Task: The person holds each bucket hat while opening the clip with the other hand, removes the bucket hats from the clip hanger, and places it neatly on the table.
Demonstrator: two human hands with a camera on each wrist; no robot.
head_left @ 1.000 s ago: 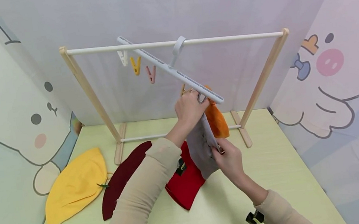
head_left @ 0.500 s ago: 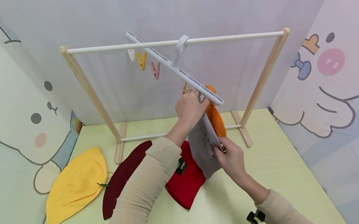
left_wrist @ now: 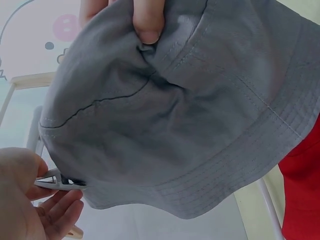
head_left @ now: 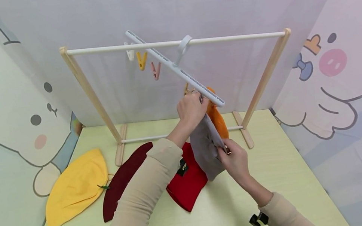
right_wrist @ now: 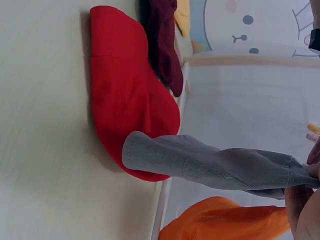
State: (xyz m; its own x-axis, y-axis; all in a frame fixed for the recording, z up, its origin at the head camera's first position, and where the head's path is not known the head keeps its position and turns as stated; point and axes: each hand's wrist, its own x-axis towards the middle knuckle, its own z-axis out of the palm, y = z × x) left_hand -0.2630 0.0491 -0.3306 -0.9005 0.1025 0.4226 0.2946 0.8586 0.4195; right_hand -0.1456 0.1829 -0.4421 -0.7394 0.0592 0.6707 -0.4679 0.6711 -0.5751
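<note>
A grey bucket hat (head_left: pixel 204 149) hangs below the right end of a pale blue-white hanger (head_left: pixel 175 66). My left hand (head_left: pixel 191 108) is up under the hanger and pinches a whitish clothespin (left_wrist: pixel 55 180) at the hat's edge. Whether its tips grip the fabric is hard to tell. Lower down, my right hand (head_left: pixel 235 159) holds the hat's fabric between thumb and fingers. An orange hat (head_left: pixel 218 121) hangs just behind the grey one, near the hanger's end. A yellow clothespin (head_left: pixel 186 88) shows beside my left hand, partly hidden.
The hanger hooks over the white bar (head_left: pixel 236 37) of a wooden-legged rack. White (head_left: pixel 130 54), yellow (head_left: pixel 142 60) and pink (head_left: pixel 156 71) clothespins dangle from its left half. A red hat (head_left: pixel 188 187), a maroon hat (head_left: pixel 121 180) and a yellow hat (head_left: pixel 78 187) lie on the table.
The hanger has swung a little, its far left end shifting right with the dangling clothespins. My right hand has moved slightly right and down with the grey hat; the left stays put.
</note>
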